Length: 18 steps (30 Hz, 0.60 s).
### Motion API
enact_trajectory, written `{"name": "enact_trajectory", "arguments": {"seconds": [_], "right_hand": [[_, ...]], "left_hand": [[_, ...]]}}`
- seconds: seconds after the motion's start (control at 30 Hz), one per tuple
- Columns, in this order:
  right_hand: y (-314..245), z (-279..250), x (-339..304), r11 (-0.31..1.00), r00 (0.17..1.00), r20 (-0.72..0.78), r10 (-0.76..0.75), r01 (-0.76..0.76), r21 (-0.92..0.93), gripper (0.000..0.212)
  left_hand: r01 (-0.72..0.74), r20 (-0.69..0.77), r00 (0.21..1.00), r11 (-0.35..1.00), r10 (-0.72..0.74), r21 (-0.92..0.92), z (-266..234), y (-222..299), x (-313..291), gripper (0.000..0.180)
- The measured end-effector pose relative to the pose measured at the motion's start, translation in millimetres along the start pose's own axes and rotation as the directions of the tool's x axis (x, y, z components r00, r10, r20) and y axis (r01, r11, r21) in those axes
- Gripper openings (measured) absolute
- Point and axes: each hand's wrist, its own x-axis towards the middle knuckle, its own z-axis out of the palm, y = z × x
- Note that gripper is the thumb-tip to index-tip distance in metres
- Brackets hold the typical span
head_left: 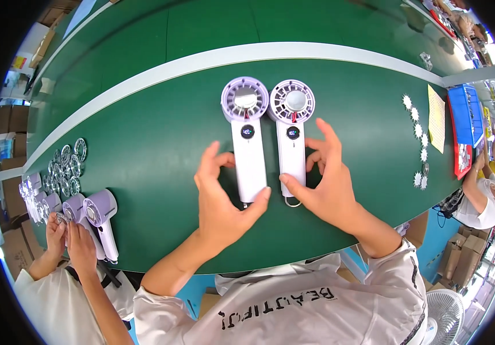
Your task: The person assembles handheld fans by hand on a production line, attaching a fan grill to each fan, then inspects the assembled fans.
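Side by side on the green table lie two white handheld fans with lilac round heads and small dark displays. The left fan [250, 161] is between the thumb and fingers of my left hand [218, 195], low on its handle. My right hand [331, 187] grips the handle of the right fan [292, 152], its thumb against the left edge and its fingers at the right. Both heads point away from me, their silver round centres facing up. A small ring loop [292, 202] shows at the right fan's lower end.
At the left, a co-worker's hands [75, 238] hold a small ring part beside several lilac fans [100, 210] and clear rings [66, 167]. White star-shaped parts [419, 131], a yellow sheet [436, 118] and a blue bin [465, 109] are at the right. A white rail [270, 50] crosses behind.
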Motion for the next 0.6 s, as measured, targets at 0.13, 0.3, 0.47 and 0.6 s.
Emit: {"name": "enact_trajectory", "arguments": {"seconds": [0.13, 0.3, 0.47, 0.6], "right_hand": [[10, -9, 6, 0.807, 0.972, 0.13, 0.196, -0.236, 0.541, 0.089], [9, -5, 5, 0.605, 0.928, 0.292, 0.231, -0.372, 0.703, 0.081], [10, -6, -3, 0.502, 0.904, 0.375, 0.204, -0.425, 0.753, 0.066], [14, -3, -14, 0.491, 0.925, 0.357, 0.127, -0.372, 0.788, 0.068]], "left_hand": [[0.398, 0.193, 0.917, 0.779, -0.349, -0.485, -13, 24, 0, 0.096], [0.532, 0.369, 0.846, 0.574, -0.384, -0.623, -10, 9, -1, 0.072], [0.622, 0.463, 0.782, 0.496, -0.416, -0.606, -16, 5, 2, 0.055], [0.622, 0.513, 0.783, 0.477, -0.352, -0.622, -21, 4, 1, 0.047]]}}
